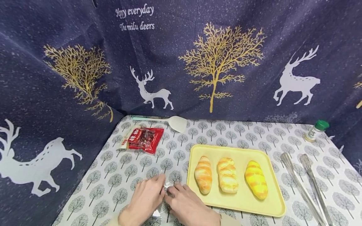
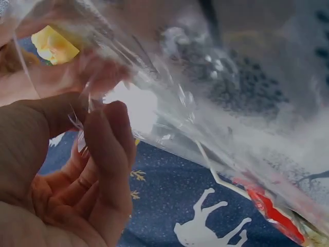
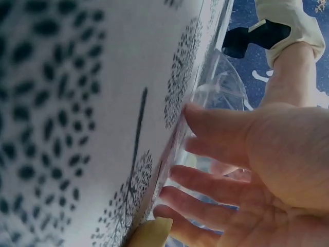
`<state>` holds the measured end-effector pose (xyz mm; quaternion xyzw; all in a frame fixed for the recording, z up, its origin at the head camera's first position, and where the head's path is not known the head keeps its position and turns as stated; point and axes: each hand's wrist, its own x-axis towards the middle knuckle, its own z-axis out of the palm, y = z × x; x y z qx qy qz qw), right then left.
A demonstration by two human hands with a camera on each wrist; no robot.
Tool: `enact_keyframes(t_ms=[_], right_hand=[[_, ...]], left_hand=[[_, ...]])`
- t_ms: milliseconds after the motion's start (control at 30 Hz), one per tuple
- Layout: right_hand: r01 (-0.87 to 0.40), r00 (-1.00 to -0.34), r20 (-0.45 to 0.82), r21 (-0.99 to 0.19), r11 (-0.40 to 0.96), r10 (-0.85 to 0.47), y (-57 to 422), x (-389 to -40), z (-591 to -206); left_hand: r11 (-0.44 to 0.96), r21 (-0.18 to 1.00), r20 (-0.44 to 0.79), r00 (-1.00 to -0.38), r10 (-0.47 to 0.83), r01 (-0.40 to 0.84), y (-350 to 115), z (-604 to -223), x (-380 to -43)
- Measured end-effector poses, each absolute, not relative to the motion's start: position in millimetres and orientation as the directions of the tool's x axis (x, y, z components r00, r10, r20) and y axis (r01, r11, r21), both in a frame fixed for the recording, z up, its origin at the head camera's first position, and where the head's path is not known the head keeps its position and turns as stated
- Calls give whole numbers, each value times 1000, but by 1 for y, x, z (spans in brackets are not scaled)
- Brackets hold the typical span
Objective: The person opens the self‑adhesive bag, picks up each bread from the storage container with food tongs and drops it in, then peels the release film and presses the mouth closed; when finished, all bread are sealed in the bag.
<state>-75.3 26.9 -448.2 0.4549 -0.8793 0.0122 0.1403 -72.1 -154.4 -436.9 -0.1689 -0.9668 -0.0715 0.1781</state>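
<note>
A clear plastic bag (image 2: pixel 180 92) lies between my two hands, low in the head view. My left hand (image 1: pixel 148 194) pinches its edge between thumb and fingers, as the left wrist view shows. Opposite it, my right hand (image 1: pixel 189 204) touches the film with its fingertips, fingers mostly straight and spread in the right wrist view. Most of the bag is hidden under both hands in the head view. To the right stands a yellow tray (image 1: pixel 226 202) bearing an orange-striped bread roll (image 1: pixel 203 175), a pale golden one (image 1: pixel 227 175) and a bright yellow one (image 1: pixel 255 179).
Beyond my left hand lies a red package of dried dates (image 1: pixel 145 139), with a white spatula (image 1: pixel 177 123) behind it. Metal tongs (image 1: pixel 305 188) lie right of the tray, and a green-capped seasoning bottle (image 1: pixel 315 130) stands at the back right. Patterned curtain (image 1: pixel 240 18) borders the table.
</note>
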Motion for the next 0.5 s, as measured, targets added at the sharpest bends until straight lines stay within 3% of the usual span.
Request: enact_keyframes(t_ms=[367,500], right_hand=[[-782,-598,109,136,608,-794,21,-74,-447],[-778,-601,110,150,611,-792,21,-74,-449]], left_hand=[[954,-25,572,-778,260,300,-156,-428,-68],[966,-61,633,-738,233,253,-160,-424,-70]])
